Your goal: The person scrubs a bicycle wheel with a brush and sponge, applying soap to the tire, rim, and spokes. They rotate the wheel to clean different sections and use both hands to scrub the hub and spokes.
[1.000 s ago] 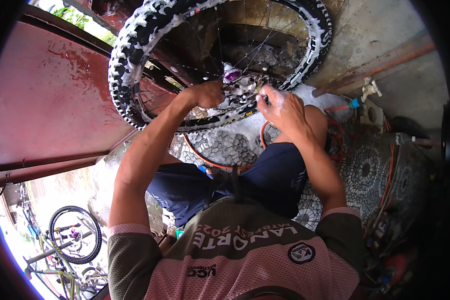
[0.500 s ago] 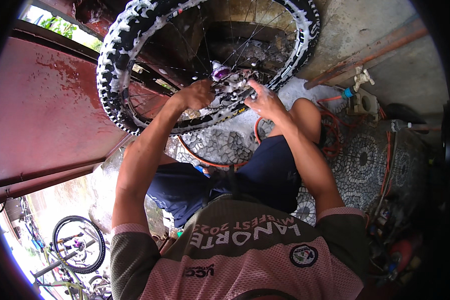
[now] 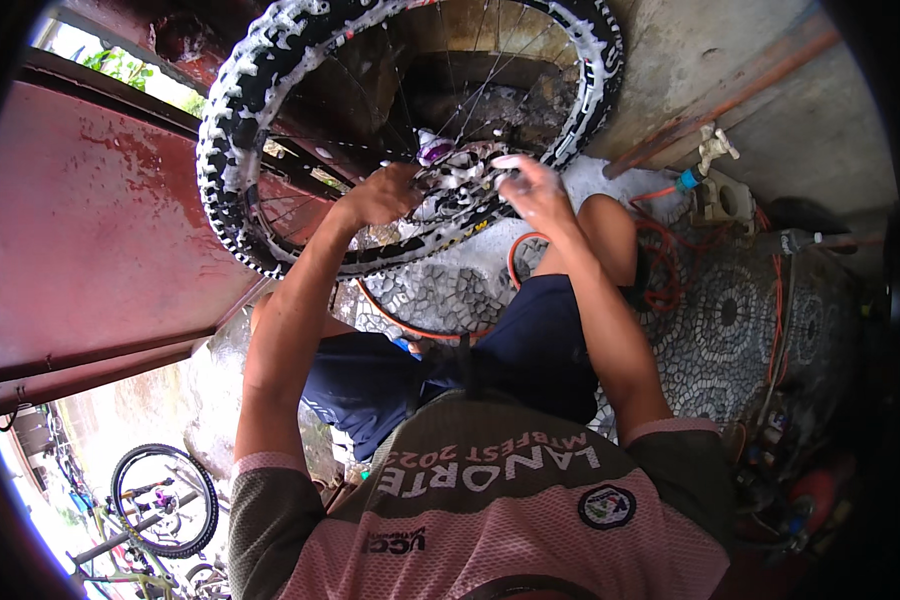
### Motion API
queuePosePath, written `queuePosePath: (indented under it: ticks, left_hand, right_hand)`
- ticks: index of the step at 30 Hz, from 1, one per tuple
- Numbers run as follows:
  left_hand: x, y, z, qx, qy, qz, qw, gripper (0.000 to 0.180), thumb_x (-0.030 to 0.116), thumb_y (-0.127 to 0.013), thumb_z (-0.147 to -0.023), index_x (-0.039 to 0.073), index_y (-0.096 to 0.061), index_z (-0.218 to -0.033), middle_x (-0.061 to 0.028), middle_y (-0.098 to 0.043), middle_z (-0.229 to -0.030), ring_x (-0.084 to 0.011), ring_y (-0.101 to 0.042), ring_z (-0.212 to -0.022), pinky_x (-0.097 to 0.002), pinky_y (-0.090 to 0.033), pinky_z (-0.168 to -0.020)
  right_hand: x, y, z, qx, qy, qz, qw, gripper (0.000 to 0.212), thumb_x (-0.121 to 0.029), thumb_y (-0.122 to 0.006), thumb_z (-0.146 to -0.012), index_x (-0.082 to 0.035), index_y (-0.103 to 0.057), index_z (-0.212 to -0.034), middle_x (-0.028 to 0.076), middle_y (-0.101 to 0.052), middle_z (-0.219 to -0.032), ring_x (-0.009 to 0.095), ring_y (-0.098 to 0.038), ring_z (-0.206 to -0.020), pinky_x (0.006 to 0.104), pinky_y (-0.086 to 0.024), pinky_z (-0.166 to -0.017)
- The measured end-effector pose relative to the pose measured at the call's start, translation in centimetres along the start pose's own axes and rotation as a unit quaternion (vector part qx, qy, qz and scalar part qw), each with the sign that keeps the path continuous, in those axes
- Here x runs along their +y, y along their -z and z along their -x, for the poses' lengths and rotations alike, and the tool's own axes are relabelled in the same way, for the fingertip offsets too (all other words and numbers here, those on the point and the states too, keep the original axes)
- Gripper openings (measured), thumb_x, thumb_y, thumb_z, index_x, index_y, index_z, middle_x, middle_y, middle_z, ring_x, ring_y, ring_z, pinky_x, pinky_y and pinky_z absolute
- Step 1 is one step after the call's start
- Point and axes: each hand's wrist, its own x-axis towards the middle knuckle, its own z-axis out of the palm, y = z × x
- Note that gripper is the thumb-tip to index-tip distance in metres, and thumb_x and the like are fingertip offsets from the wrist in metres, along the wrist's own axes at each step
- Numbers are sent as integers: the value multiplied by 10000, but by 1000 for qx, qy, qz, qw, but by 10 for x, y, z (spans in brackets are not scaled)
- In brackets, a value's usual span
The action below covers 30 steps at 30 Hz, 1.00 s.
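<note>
A bicycle wheel (image 3: 232, 215) with a knobby black tyre, covered in white foam, fills the top of the view. Foam also coats the purple hub (image 3: 434, 150) and the sprockets (image 3: 460, 180) near it. My left hand (image 3: 382, 192) is closed at the left side of the sprockets; its fingertips are hidden, so what it grips cannot be told. To the right of the sprockets is my right hand (image 3: 540, 195), wet with suds and slightly blurred. Its forefinger and thumb are apart, with nothing visible between them.
A red metal panel (image 3: 120, 210) stands at left. At right are a tap (image 3: 716, 148), an orange hose (image 3: 660, 265) and a rusty pipe (image 3: 725, 95) along the wall. Foam lies on the patterned stone floor (image 3: 440, 298). Another bicycle (image 3: 160, 500) is at lower left.
The wheel has shifted slightly left in view, along with both hands. My right hand's fingers have moved and are now blurred. My left hand stays beside the sprockets.
</note>
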Motion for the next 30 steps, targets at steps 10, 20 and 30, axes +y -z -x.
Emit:
queuePosePath:
  ticks: [10,20,30]
  left_hand:
    - [24,26,36,-9,8,-8,1000,608,454,-667,-1004,19,-581,-1420,-263,-612,-1405,-392,-612,-1278,-475,-503,-1059]
    - [81,163,165,553,-280,54,783,365,107,-719,-1002,34,-674,-1357,-130,-765,-1172,-233,-741,-1054,-339,-601,-918]
    - [53,169,142,666,-135,-199,706,453,275,-828,-891,34,-658,-1235,-183,-644,-1152,-360,-638,-1103,-473,-574,-932]
  right_hand:
    - [13,-69,28,87,-226,-378,894,452,-102,-681,-966,-142,-604,-1409,27,-644,-820,88,-514,-483,259,-369,-398]
    - [73,-88,4,120,-44,-63,990,234,-98,-680,-938,-21,-687,-1159,132,-709,-933,275,-668,-762,398,-541,-708]
    - [36,-15,7,171,-3,306,937,343,-147,-580,-969,67,-663,-1225,292,-708,-1073,475,-681,-1008,511,-543,-925]
